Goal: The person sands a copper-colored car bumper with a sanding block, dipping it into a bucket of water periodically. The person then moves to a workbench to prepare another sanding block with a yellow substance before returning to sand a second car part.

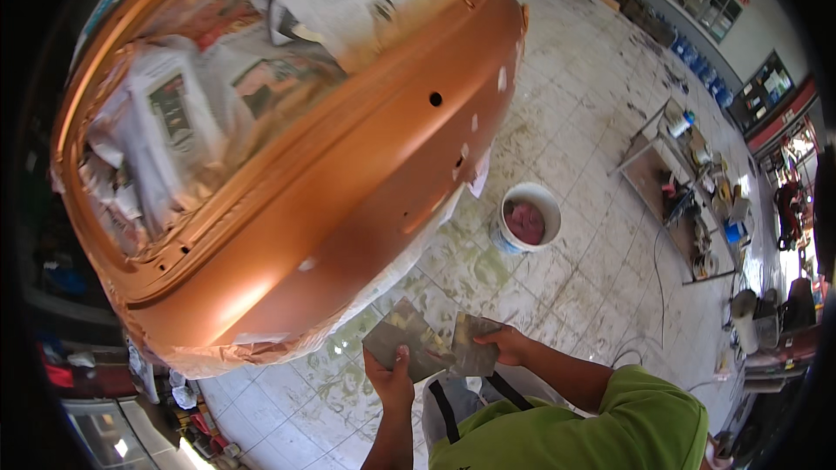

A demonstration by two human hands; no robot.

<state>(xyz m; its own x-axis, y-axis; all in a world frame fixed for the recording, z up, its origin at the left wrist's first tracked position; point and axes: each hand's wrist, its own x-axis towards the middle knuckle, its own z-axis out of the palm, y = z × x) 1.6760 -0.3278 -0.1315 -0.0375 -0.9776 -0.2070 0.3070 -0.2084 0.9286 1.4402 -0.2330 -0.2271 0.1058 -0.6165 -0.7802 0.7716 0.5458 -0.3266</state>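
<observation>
My left hand point(389, 374) grips a larger square, flat grey plate point(402, 331) smeared with some pale yellowish material. To the right of it my right hand point(503, 341) holds a smaller grey rectangular piece point(470, 350), its left edge close to the larger plate; whether they touch I cannot tell. Above my hands is an orange car body panel point(331, 200) with an opening covered in newspaper point(178, 117), small holes, light patches and masking paper along its lower edge.
A white bucket point(553, 213) holding something reddish stands on the tiled floor point(575, 296) beside the panel. At the right, a metal table point(649, 170) carries cans and tools, with a cord below. Several blue water jugs point(688, 57) line the far wall. Assorted items point(200, 418) lie at the lower left.
</observation>
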